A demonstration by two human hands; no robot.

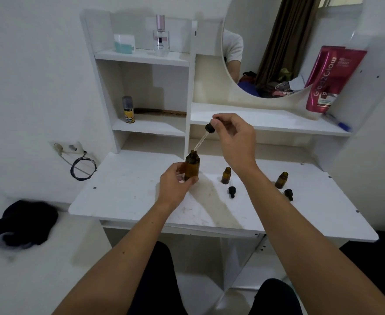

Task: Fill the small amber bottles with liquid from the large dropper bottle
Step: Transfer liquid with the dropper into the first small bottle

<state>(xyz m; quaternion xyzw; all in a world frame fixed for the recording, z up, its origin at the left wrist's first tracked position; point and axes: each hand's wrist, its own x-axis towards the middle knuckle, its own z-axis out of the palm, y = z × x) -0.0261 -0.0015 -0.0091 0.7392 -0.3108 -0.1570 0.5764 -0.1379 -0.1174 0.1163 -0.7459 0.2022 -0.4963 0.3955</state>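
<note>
We face a white counter [127, 189] set against plain white walls [32, 64]. A white shelf unit [141, 57] rises at its back left, and a round mirror [277, 42] to the right reflects a brown curtain [286, 35]. A wall socket [67, 147] with a looped cable [83, 168] sits low on the left. The light is soft and even.

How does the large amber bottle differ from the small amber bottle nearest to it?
The large amber bottle is taller and wider than the near small amber bottle. The left hand grips the large one; the small one stands free on the table. Both are upright and uncapped.
</note>
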